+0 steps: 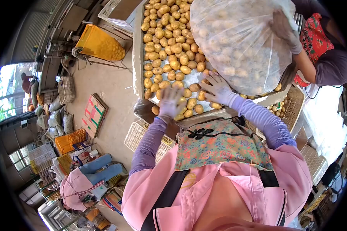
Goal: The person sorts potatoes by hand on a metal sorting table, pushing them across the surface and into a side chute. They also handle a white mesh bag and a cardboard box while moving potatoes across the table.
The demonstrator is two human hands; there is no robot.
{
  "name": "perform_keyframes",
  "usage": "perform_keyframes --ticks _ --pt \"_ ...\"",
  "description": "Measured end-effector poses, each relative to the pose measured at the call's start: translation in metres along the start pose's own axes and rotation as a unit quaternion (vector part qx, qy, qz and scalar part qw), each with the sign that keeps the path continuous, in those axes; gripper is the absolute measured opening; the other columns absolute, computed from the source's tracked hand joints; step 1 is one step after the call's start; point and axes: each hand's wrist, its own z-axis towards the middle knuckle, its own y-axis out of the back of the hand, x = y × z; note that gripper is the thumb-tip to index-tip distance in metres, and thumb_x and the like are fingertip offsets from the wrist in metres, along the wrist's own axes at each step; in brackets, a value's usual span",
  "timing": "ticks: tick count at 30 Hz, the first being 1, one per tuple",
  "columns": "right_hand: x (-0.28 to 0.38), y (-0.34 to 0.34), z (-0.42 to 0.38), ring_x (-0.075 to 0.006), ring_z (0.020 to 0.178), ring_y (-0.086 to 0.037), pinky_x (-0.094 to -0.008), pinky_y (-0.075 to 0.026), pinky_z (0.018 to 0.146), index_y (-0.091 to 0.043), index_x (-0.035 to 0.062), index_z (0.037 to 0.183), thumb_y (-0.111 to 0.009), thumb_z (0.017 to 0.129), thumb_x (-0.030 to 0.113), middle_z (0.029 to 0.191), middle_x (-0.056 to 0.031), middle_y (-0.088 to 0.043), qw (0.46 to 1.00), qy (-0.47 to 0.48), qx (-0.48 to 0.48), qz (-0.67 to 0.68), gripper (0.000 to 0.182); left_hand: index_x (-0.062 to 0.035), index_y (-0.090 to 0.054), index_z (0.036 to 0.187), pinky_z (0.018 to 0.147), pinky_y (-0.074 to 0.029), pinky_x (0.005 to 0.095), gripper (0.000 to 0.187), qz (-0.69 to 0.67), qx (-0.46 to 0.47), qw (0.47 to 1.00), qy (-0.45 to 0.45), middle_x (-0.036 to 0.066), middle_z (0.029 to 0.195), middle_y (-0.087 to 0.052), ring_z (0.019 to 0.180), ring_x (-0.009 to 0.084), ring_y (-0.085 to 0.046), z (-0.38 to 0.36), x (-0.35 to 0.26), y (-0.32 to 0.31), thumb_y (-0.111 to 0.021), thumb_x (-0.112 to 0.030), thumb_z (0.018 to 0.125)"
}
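Observation:
Many yellow-brown potatoes (176,49) lie spread over a pale-bottomed sorting table (137,57) with raised edges. My left hand (171,101), in a whitish glove, rests among the potatoes near the table's close corner; its fingers are apart and slightly blurred. To its right, my right hand (219,90), gloved the same way, reaches across potatoes with stretched fingers, close to the lower left side of a big translucent plastic bag (239,42). That bag looks full of potatoes. Neither hand is closed around one.
A co-worker's gloved hand (285,31) touches the bag from the right. Plastic crates (133,135) stand below the table's near edge. A yellow chute (98,42) holding potatoes is at upper left. Another person (75,188) bends over at lower left, near stacked crates and sacks.

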Motion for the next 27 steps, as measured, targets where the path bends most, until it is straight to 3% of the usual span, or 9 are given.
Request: perform_keyframes --ticks 4,6,10,12,14,16,20,25,27 --pt "0.052 -0.021 0.022 -0.0473 0.155 -0.023 -0.0623 -0.02 0.125 -0.055 0.0307 0.149 -0.065 0.088 0.057 0.164 -0.0146 -0.037 0.994 -0.074 0.086 -0.001 0.066 -0.0225 -0.033 0.165 0.125 -0.007 0.0638 0.073 0.038 -0.003 0.966 0.256 0.018 0.169 -0.029 0.157 0.0463 -0.019 0.066 0.042 0.01 -0.047 -0.058 0.102" --pt "0.055 -0.024 0.025 -0.0475 0.154 -0.025 -0.0624 -0.019 0.125 -0.055 0.0343 0.149 -0.066 0.087 0.058 0.163 -0.0103 -0.04 0.991 0.003 0.131 -0.005 0.067 -0.0226 -0.033 0.164 0.124 -0.008 0.0657 0.074 0.009 -0.006 0.968 0.252 0.018 0.17 -0.028 0.155 0.0496 -0.019 0.115 0.044 -0.005 -0.048 -0.058 0.101" --pt "0.005 -0.035 -0.005 -0.0385 0.152 -0.034 -0.0617 -0.021 0.124 -0.061 0.0327 0.14 -0.068 0.086 0.055 0.16 -0.0053 -0.046 0.98 0.192 0.047 0.011 0.059 -0.0209 -0.034 0.164 0.121 -0.01 0.0696 0.082 -0.003 0.037 0.959 0.28 0.017 0.17 -0.026 0.154 0.051 -0.018 0.149 -0.035 0.012 -0.054 -0.062 0.096" --pt "-0.025 -0.004 -0.025 -0.039 0.152 -0.032 -0.0614 -0.023 0.123 -0.06 0.0296 0.141 -0.069 0.086 0.055 0.161 -0.0076 -0.043 0.988 0.149 0.038 -0.014 0.062 -0.0219 -0.038 0.162 0.121 -0.011 0.0695 0.084 0.007 -0.027 0.976 0.215 0.015 0.168 -0.031 0.154 0.0459 -0.024 0.121 -0.025 -0.02 -0.06 -0.062 0.092" --pt "-0.037 0.027 -0.04 -0.0416 0.154 -0.026 -0.061 -0.02 0.125 -0.056 0.0313 0.147 -0.069 0.085 0.059 0.164 -0.0106 -0.04 0.992 0.052 0.116 -0.012 0.069 -0.0214 -0.042 0.16 0.121 -0.012 0.0701 0.08 -0.015 -0.065 0.997 0.032 0.013 0.166 -0.037 0.152 0.0424 -0.032 0.072 -0.019 -0.024 -0.063 -0.058 0.092" --pt "-0.041 0.04 -0.053 -0.0454 0.154 -0.023 -0.061 -0.017 0.126 -0.053 0.0331 0.152 -0.068 0.084 0.062 0.165 -0.012 -0.038 0.991 0.0 0.124 -0.057 0.075 -0.0241 -0.044 0.159 0.122 -0.017 0.0662 0.075 0.004 0.05 0.998 -0.04 0.019 0.165 -0.036 0.153 0.044 -0.03 0.028 -0.023 0.012 -0.067 -0.053 0.093" --pt "-0.012 0.022 -0.03 -0.0504 0.153 -0.025 -0.0607 -0.012 0.128 -0.055 0.0366 0.151 -0.065 0.084 0.067 0.167 -0.0104 -0.035 0.995 0.006 0.096 0.006 0.074 -0.0201 -0.043 0.159 0.123 -0.017 0.0639 0.074 0.053 0.077 0.993 -0.07 0.02 0.162 -0.04 0.15 0.0432 -0.036 -0.02 0.017 0.01 -0.062 -0.054 0.095" --pt "0.031 -0.005 0.012 -0.051 0.148 -0.035 -0.061 -0.013 0.127 -0.06 0.0358 0.145 -0.063 0.087 0.066 0.163 -0.0085 -0.041 0.992 0.018 0.119 -0.033 0.066 -0.0221 -0.032 0.165 0.125 -0.013 0.0622 0.077 0.005 -0.063 0.978 0.198 0.021 0.167 -0.031 0.154 0.0438 -0.027 0.051 0.047 0.004 -0.056 -0.054 0.099" --pt "0.034 0.002 0.012 -0.0492 0.149 -0.033 -0.0619 -0.017 0.126 -0.063 0.0366 0.142 -0.064 0.088 0.062 0.164 -0.0064 -0.04 0.989 0.015 0.139 -0.049 0.06 -0.021 -0.028 0.166 0.124 -0.011 0.0664 0.079 0.053 0.1 0.961 0.252 0.021 0.17 -0.025 0.155 0.0466 -0.021 0.106 -0.008 0.009 -0.055 -0.055 0.099"
